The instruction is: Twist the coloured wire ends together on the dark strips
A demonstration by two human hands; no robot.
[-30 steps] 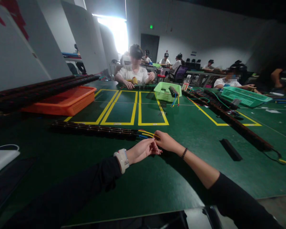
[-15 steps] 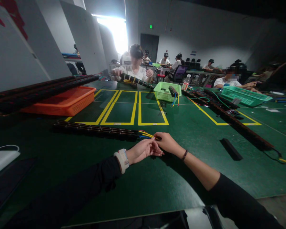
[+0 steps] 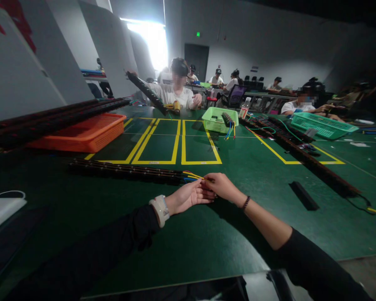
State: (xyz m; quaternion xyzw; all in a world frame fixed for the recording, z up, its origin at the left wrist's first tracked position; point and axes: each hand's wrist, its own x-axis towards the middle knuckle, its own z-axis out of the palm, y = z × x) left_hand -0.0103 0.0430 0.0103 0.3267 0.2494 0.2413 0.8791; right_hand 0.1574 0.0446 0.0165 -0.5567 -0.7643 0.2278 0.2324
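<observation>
Head view is showing you pinching the coloured wires point(image 3: 192, 175) at the black strip's point(image 3: 125, 170) 3 o'clock end on the surface point(image 3: 257, 179) with your right hand point(image 3: 223, 186) fingers, while your left hand point(image 3: 188, 196) is touching it from 8 o'clock, its grip impossible to tell, so you are probably sorting wire ends, which is calling for a steady hold next.

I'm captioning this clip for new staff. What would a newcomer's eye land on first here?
First the two hands meeting mid-table: the right hand seems to pinch coloured wires at the end of a long black strip, with the left hand against it. Next come the bright orange basket at far left and the yellow taped rectangles on the green table beyond.
</observation>
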